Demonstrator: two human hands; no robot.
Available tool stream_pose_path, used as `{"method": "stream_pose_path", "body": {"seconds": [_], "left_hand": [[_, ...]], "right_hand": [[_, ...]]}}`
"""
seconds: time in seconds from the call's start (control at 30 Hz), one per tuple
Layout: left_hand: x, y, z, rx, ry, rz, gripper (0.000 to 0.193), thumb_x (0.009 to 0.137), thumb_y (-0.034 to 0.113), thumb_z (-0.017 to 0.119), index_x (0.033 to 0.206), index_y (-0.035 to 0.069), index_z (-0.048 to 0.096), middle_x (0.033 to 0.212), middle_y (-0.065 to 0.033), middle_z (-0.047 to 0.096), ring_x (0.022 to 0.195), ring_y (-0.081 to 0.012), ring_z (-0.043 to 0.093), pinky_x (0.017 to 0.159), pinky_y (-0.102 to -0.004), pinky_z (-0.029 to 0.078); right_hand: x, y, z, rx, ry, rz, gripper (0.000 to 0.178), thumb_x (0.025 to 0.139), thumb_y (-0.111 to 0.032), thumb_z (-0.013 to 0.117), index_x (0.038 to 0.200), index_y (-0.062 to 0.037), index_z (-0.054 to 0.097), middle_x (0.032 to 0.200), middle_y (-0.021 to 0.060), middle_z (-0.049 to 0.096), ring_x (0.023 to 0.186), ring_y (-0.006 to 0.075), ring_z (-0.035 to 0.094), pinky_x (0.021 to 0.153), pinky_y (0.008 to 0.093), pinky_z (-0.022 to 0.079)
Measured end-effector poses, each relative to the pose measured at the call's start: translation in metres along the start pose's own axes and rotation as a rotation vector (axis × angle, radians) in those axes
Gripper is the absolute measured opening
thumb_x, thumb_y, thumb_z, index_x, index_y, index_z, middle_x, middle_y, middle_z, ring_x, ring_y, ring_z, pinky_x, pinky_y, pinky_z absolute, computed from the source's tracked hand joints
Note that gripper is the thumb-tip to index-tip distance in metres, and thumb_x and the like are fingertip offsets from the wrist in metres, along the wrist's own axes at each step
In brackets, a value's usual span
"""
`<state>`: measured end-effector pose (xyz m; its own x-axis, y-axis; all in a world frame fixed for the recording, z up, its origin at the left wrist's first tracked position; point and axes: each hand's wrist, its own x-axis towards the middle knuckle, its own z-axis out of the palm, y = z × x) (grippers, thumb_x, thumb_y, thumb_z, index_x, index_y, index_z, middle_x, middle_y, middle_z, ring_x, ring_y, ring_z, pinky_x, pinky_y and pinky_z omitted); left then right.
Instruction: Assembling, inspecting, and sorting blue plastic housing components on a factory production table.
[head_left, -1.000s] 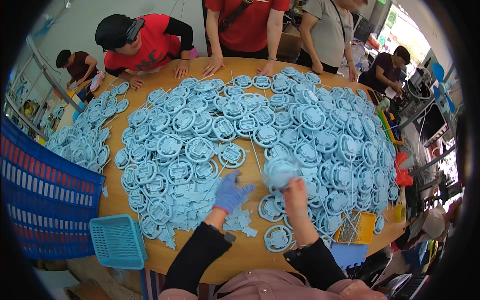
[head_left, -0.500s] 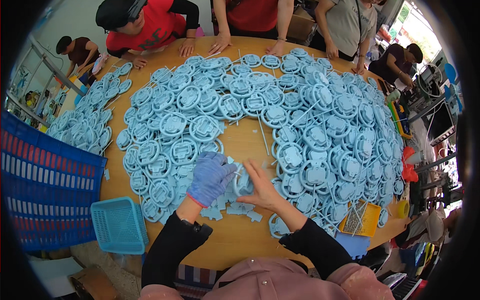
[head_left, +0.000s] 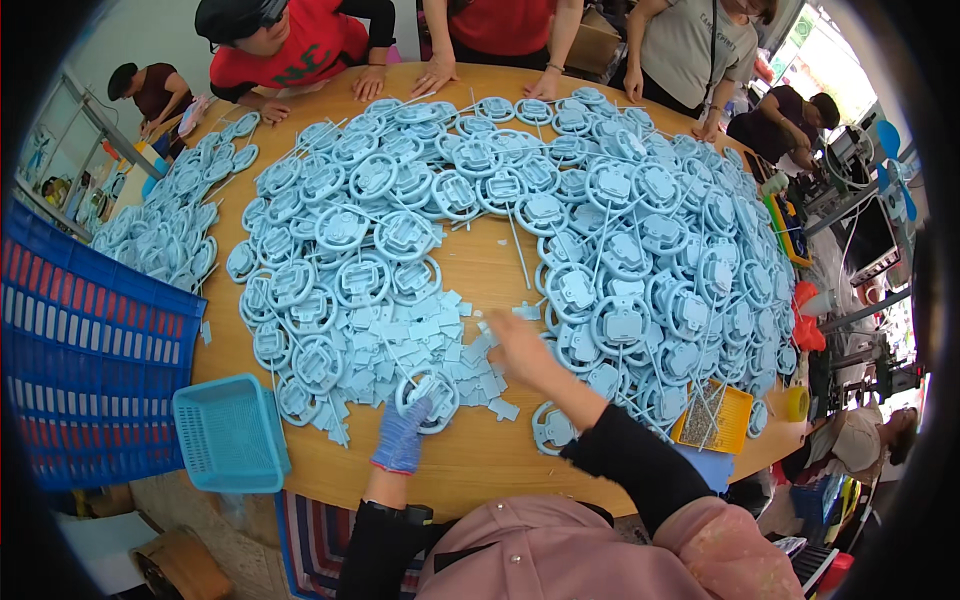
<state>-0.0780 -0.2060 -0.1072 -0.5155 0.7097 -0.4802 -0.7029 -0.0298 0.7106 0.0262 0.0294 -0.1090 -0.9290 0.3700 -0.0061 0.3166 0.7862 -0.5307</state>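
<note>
My left hand point(head_left: 402, 438), in a thin bluish glove, grips a light-blue round plastic part point(head_left: 432, 388) like a small steering wheel by its near-left side. This ring-shaped part is held near the front of the table, its inner frame facing up. My bare right hand point(head_left: 522, 352) is over the table beyond it, fingers bent together; anything in them is too small to make out. Below and left of that hand lies a heap of small flat light-blue plates point(head_left: 385, 340). Many similar wheel parts point(head_left: 625, 320) are piled around both hands.
On the left stand a light-blue basket point(head_left: 232, 440) and a big blue slatted crate point(head_left: 95, 370). A yellow tray point(head_left: 728, 425) with small metal pieces sits at the right. Thin rods stick out of the piles. Several people stand or work around the wooden table point(head_left: 470, 470).
My left hand has drawn back toward me with the wheel part. My right hand has let go of it and now hovers over the table. More loose plates show.
</note>
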Motion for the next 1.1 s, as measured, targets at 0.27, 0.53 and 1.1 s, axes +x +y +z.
{"method": "stream_pose_path", "body": {"seconds": [0.27,0.53,1.1], "left_hand": [[0.02,0.016,0.014,-0.171,0.006,0.015,0.045,0.087,0.002,0.063,0.129,0.005,0.047,0.118,-0.0119,0.059,0.103,-0.0227,0.063,0.079,-0.0352,0.059],[0.057,0.013,0.037,-0.199,-0.023,-0.063,0.038,0.092,0.006,0.057,0.129,0.007,0.047,0.119,-0.0107,0.058,0.103,-0.0221,0.062,0.08,-0.0367,0.058],[0.042,0.025,0.062,-0.201,-0.239,0.021,0.058,0.08,0.002,0.07,0.132,0.006,0.045,0.12,-0.0063,0.057,0.107,-0.0177,0.058,0.088,-0.031,0.052]], "right_hand": [[0.028,0.041,0.002,-0.581,-0.036,0.167,0.016,0.079,-0.01,0.059,0.092,-0.0012,0.064,0.096,0.0179,0.061,0.096,0.0312,0.061,0.077,0.0382,0.053],[0.02,-0.018,-0.029,0.155,0.351,-0.146,0.012,0.076,-0.008,0.066,0.088,-0.0104,0.066,0.087,0.0061,0.061,0.085,0.026,0.06,0.068,0.0372,0.051],[-0.021,-0.06,-0.02,0.459,0.501,0.041,0.034,0.08,-0.011,0.072,0.113,-0.0047,0.062,0.092,0.0074,0.062,0.085,0.0231,0.06,0.074,0.0308,0.05]]}}
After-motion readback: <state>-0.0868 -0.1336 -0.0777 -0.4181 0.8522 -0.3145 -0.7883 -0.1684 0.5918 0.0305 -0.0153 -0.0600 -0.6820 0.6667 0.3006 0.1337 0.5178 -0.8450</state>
